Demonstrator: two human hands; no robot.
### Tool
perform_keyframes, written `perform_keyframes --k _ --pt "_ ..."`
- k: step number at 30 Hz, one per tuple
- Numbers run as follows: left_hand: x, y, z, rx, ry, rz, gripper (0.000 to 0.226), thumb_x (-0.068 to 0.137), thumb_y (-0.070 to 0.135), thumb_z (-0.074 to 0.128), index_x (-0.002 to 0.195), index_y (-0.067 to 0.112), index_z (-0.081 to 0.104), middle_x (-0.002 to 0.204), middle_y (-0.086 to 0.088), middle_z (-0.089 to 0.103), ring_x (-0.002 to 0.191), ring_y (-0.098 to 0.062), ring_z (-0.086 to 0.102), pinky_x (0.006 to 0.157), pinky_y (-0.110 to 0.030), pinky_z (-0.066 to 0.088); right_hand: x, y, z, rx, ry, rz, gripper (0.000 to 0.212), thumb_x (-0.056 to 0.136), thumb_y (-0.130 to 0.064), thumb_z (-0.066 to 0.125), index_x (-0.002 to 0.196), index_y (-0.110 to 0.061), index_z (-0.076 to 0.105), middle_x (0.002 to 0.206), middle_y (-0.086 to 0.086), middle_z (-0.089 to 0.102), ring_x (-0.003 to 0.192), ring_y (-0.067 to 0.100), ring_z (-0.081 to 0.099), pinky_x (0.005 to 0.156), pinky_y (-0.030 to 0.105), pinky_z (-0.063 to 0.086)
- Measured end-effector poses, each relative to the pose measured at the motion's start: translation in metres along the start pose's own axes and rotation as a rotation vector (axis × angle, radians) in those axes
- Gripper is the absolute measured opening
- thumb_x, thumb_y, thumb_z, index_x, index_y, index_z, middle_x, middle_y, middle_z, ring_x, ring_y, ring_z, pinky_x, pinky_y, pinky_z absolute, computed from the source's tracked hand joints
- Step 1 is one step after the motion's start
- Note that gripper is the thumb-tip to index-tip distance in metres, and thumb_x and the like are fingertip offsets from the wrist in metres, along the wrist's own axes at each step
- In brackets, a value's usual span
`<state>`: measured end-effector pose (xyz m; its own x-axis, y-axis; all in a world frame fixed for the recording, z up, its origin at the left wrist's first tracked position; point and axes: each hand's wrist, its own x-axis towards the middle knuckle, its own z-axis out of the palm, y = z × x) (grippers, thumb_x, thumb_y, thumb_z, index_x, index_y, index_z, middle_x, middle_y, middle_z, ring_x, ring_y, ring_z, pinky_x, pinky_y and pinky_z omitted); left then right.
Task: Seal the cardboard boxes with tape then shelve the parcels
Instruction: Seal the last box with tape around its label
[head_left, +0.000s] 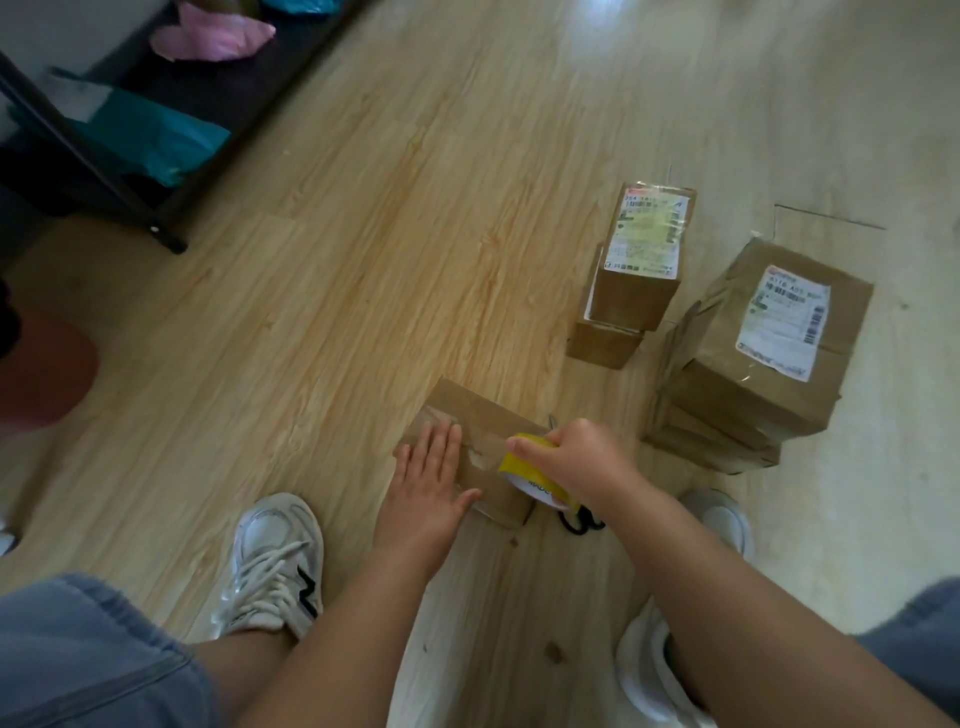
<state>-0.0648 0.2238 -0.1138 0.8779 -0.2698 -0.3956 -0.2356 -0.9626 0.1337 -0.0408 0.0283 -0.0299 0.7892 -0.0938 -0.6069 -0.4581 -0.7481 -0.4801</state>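
A small brown cardboard box (480, 415) lies on the wooden floor between my feet. My left hand (428, 480) presses flat on its top, fingers straight. My right hand (576, 460) grips a yellow roll of tape (522, 462) at the box's right end. Clear tape runs along the box top between the two hands. Black scissors (579, 519) lie on the floor under my right wrist, mostly hidden.
Two stacks of labelled cardboard parcels stand to the right: a narrow stack (636, 270) and a larger stack (753, 358). A dark metal shelf rack (104, 171) with teal and pink bags (150, 140) fills the upper left. My white shoes (270, 566) flank the box.
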Motion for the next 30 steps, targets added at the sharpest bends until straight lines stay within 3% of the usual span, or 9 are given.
perform_keyframes --k 2,5,8,11,14,18,23,28,30 --pt "0.002 -0.003 0.003 0.022 0.052 0.025 0.088 0.084 0.066 -0.027 0.152 0.014 -0.011 0.162 -0.004 -0.012 0.148 -0.021 -0.02 0.114 -0.031 -0.025 0.003 0.0 0.001 0.01 0.0 0.004 0.053 0.088 -0.062 0.062 0.065 -0.014 0.062 0.052 0.001 0.051 0.05 0.014 0.048 0.051 0.029 0.033" --pt "0.003 0.0 -0.002 0.007 -0.007 0.021 0.081 0.079 0.065 -0.027 0.146 0.02 -0.023 0.153 0.001 -0.032 0.14 -0.019 -0.033 0.108 -0.032 -0.032 0.006 -0.001 0.003 0.026 -0.003 0.005 0.052 0.089 -0.061 0.062 0.066 -0.014 0.063 0.053 0.001 0.054 0.051 0.016 0.052 0.053 0.029 0.037" --pt "0.006 0.003 -0.01 0.06 -0.035 -0.001 0.065 0.1 0.056 0.005 0.146 0.02 -0.024 0.151 0.001 -0.033 0.146 -0.019 -0.026 0.118 -0.037 -0.016 0.008 -0.004 0.005 0.026 0.001 0.002 0.051 0.09 -0.059 0.061 0.066 -0.014 0.062 0.052 0.0 0.051 0.05 0.015 0.05 0.05 0.028 0.035" --pt "0.005 -0.001 -0.027 -0.134 0.018 0.017 0.057 0.105 0.036 0.03 0.158 0.02 0.013 0.166 0.003 0.001 0.152 -0.017 0.001 0.121 -0.032 0.007 0.008 -0.006 0.006 0.037 0.011 0.002 0.051 0.09 -0.058 0.062 0.065 -0.014 0.059 0.052 0.0 0.047 0.048 0.014 0.046 0.05 0.028 0.032" --pt "0.019 -0.006 -0.047 -0.265 0.158 -0.05 0.044 0.1 0.018 0.041 0.143 0.018 0.049 0.154 -0.002 0.036 0.141 -0.019 0.03 0.109 -0.031 0.03 0.009 -0.003 0.009 0.068 0.027 0.002 0.053 0.089 -0.057 0.063 0.071 -0.008 0.064 0.052 0.001 0.044 0.048 0.015 0.044 0.051 0.03 0.032" --pt "0.041 -0.011 -0.059 -0.52 0.115 -0.374 0.047 0.101 0.026 0.049 0.146 0.013 0.043 0.148 -0.009 0.047 0.135 -0.027 0.044 0.105 -0.035 0.036 0.009 0.002 0.012 0.126 0.024 0.003 0.049 0.088 -0.057 0.065 0.068 -0.013 0.054 0.056 0.004 0.036 0.043 0.013 0.035 0.05 0.031 0.027" --pt "0.057 -0.027 -0.06 -0.847 0.039 -0.548 0.039 0.085 0.021 0.075 0.124 0.018 0.069 0.119 -0.004 0.07 0.111 -0.021 0.064 0.083 -0.023 0.043 0.012 0.005 0.013 0.183 0.028 0.001 0.05 0.086 -0.057 0.068 0.066 -0.013 0.055 0.058 0.006 0.04 0.049 0.016 0.041 0.054 0.033 0.031" --pt "0.059 -0.019 -0.056 -0.85 0.093 -0.601 0.037 0.087 0.019 0.073 0.123 0.02 0.069 0.117 -0.004 0.071 0.107 -0.022 0.065 0.078 -0.022 0.041 0.013 0.008 0.015 0.198 0.037 0.006 0.06 0.082 -0.062 0.068 0.071 -0.003 0.065 0.058 0.007 0.043 0.051 0.018 0.045 0.053 0.034 0.034" --pt "0.057 -0.011 -0.053 -0.699 0.104 -0.551 0.038 0.093 0.022 0.064 0.131 0.018 0.063 0.124 -0.007 0.068 0.114 -0.026 0.062 0.083 -0.027 0.043 0.013 0.005 0.013 0.213 0.045 0.0 0.062 0.081 -0.061 0.069 0.072 0.0 0.066 0.056 0.007 0.045 0.051 0.017 0.048 0.053 0.033 0.036"
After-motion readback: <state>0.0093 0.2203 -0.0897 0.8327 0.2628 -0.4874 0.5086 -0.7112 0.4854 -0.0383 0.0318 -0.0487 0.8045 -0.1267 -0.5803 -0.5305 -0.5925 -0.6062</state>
